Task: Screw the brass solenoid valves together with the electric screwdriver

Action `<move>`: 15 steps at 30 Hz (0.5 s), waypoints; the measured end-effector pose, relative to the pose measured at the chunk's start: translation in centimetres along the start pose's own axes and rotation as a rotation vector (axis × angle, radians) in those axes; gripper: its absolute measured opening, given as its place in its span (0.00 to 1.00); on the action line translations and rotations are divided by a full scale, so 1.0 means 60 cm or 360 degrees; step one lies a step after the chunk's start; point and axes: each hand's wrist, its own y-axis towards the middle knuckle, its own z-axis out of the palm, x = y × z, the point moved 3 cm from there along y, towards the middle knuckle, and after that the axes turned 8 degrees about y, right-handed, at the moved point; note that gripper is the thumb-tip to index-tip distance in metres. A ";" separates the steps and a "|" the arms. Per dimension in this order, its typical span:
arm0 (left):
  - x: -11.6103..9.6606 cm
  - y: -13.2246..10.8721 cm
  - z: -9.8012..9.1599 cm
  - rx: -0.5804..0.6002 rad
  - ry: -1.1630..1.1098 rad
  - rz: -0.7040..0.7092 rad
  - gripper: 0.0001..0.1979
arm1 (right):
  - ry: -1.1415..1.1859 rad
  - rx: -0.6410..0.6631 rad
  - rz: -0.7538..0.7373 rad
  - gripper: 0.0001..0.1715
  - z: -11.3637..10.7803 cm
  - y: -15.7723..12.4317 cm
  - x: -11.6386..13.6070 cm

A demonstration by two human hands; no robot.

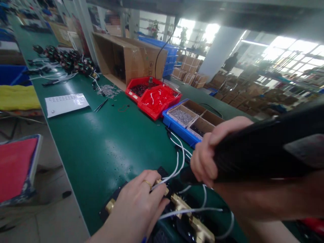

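Observation:
My left hand (138, 199), with a ring on one finger, is closed over a black part with brass fittings (181, 204) low in the view. Its fingertips press near a brass piece and a white cable (182, 158). My right hand (207, 158) is wrapped around a thick black power screwdriver (253, 152), whose body runs off to the right. The tool's black nose (187, 175) points down towards the fittings; I cannot tell whether it touches them. More brass pieces and a loose white wire (189, 211) lie in front of my hands.
Behind the parts stand a blue divided tray (177, 130) of small metal pieces and red bins (157, 104). Further along the green bench (93, 145) are tweezers (101, 105), a white sheet (67, 104), a cardboard box (141, 57) and a heap of wired parts (68, 60). A red-topped stool (17, 168) stands left.

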 end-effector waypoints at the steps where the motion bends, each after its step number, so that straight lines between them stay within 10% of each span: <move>1: 0.000 0.004 0.000 0.0042 0.0008 -0.0004 0.05 | 0.0025 -0.0054 -0.0011 0.38 0.002 -0.003 -0.008; 15: 0.020 0.003 -0.010 0.0066 0.0003 0.0050 0.10 | 0.0090 0.0051 -0.0189 0.37 0.010 -0.014 -0.065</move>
